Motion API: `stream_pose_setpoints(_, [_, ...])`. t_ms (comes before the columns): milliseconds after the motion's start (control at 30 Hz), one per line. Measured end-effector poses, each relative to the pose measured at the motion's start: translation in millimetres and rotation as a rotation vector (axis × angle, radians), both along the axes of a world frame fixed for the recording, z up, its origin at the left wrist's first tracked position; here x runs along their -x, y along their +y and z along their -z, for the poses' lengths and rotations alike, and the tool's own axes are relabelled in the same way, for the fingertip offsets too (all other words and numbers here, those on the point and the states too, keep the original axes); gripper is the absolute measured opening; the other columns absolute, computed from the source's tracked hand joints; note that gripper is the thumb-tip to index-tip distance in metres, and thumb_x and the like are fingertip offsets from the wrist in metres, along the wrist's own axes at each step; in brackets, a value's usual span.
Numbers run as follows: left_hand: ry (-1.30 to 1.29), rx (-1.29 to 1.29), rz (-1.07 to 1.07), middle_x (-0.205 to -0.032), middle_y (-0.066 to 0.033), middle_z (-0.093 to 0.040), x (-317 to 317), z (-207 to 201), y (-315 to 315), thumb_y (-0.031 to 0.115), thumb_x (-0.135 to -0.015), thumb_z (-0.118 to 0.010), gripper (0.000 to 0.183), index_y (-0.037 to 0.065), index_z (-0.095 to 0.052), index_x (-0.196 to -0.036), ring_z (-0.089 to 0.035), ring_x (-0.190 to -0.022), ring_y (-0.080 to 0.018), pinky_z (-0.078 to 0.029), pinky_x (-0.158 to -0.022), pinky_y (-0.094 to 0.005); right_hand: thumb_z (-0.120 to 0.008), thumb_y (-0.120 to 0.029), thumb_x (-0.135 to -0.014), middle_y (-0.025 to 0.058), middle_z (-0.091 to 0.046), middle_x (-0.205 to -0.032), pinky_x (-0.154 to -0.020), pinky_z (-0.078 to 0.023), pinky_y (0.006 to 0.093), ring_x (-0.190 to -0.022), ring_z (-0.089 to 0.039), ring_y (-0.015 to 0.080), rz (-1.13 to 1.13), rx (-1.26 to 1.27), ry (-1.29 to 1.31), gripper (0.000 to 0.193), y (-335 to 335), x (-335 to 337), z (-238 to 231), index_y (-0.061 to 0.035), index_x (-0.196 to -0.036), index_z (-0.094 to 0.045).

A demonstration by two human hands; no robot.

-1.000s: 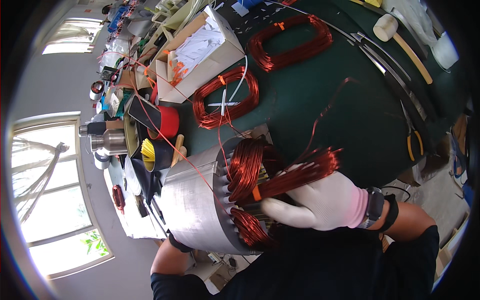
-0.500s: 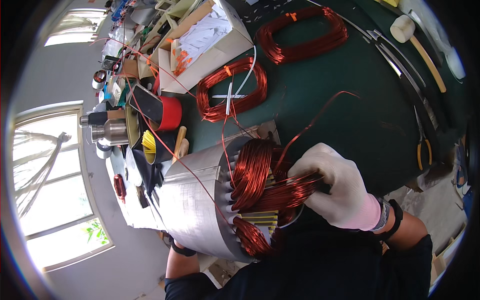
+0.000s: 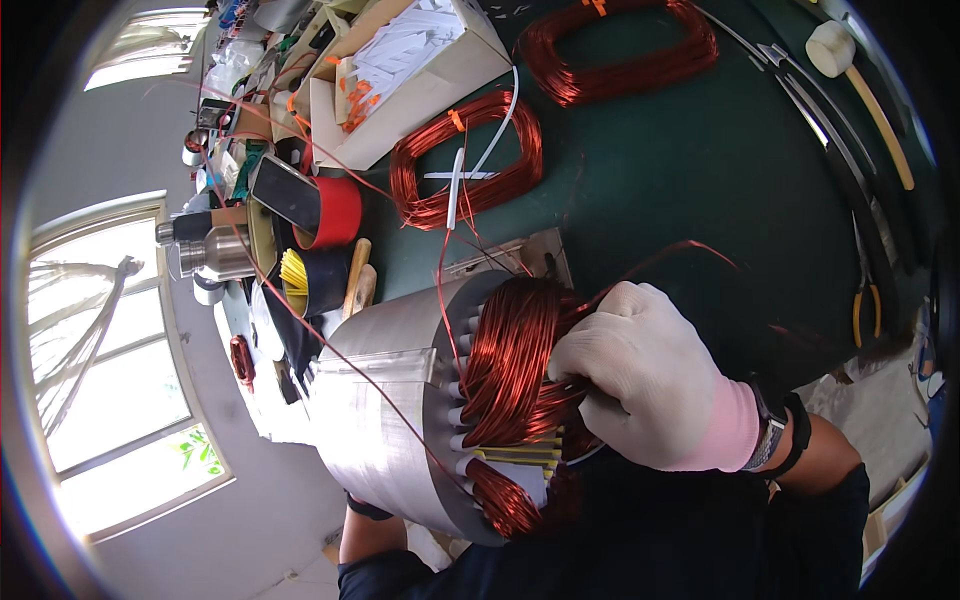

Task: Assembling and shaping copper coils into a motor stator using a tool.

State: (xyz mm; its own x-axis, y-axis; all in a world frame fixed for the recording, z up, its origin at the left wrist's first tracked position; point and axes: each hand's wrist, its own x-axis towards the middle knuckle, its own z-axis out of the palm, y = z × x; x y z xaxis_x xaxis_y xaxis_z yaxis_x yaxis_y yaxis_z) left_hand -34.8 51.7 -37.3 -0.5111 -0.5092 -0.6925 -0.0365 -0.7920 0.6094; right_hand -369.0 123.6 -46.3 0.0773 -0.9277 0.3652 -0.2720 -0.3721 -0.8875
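A metal stator core (image 3: 375,425) lies on its side in front of me, its slotted end facing right. Thick red-brown copper wire coils (image 3: 510,360) bulge from the slots, with yellow and white slot liners (image 3: 520,455) between the lower ones. My right hand (image 3: 645,375), in a white glove with a pink cuff, is closed on the bundle of copper wire at the core's end, fingers curled against the coil. Only my left forearm (image 3: 372,535) shows below the core; the left hand itself is hidden behind it. Loose wire ends (image 3: 440,280) rise from the coils.
On the green table lie two wound copper coils (image 3: 530,150) (image 3: 705,60). A box of white paper strips (image 3: 470,60) stands far left, near a red container (image 3: 338,212), a phone (image 3: 285,190) and a steel bottle (image 3: 225,252). A mallet (image 3: 830,50) and pliers (image 3: 866,300) lie right.
My right hand has moved left toward the core, carrying the wire bundle in against the other coils. The slot liners below show more, and the whole view has shifted slightly.
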Motion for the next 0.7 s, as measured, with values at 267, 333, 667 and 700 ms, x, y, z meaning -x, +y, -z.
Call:
stream_pose_setpoints(267, [0.038,-0.006,-0.006,-0.16,-0.0142,-0.048,-6.9,7.9,3.9,0.042,-0.115,-0.044,0.064,0.008,-0.029,-0.168,-0.054,-0.142,-0.03,-0.047,-0.118,-0.0512,-0.068,0.007,-0.066,0.0095,-0.064,-0.094,-0.081,-0.047,0.0442,-0.089,-0.059,0.0349,0.014,-0.036,-0.12,0.037,9.8,3.2,1.9,-0.0076,-0.1,-0.066])
stream_pose_setpoints(333, [0.047,-0.002,-0.002,-0.161,-0.0142,-0.048,-6.3,8.6,2.4,0.042,-0.115,-0.044,0.064,0.008,-0.029,-0.168,-0.053,-0.143,-0.03,-0.047,-0.118,-0.0512,-0.068,0.007,-0.065,0.0092,-0.063,-0.094,-0.082,-0.047,0.0443,-0.089,-0.059,0.035,-0.011,-0.051,-0.097,0.039,8.9,3.3,1.6,-0.0078,-0.101,-0.066])
stream_pose_setpoints(667, [0.073,0.009,0.008,-0.161,-0.0141,-0.047,-0.9,10.1,0.0,0.042,-0.115,-0.044,0.064,0.008,-0.029,-0.168,-0.053,-0.143,-0.0301,-0.047,-0.118,-0.0513,-0.072,0.004,-0.065,0.0116,-0.058,-0.097,-0.081,-0.048,0.0457,-0.094,-0.058,0.0365,0.115,-0.199,-0.042,0.031,11.8,-1.5,-0.7,-0.0071,-0.093,-0.065])
stream_pose_setpoints(700, [0.074,0.01,0.01,-0.161,-0.0141,-0.047,-0.6,10.2,-0.8,0.042,-0.115,-0.044,0.064,0.008,-0.029,-0.168,-0.053,-0.143,-0.0301,-0.047,-0.118,-0.0513,-0.072,0.003,-0.065,0.0118,-0.057,-0.098,-0.081,-0.049,0.0456,-0.095,-0.058,0.0364,0.097,-0.218,-0.04,0.03,11.1,-0.8,-1.2,-0.0071,-0.092,-0.064])
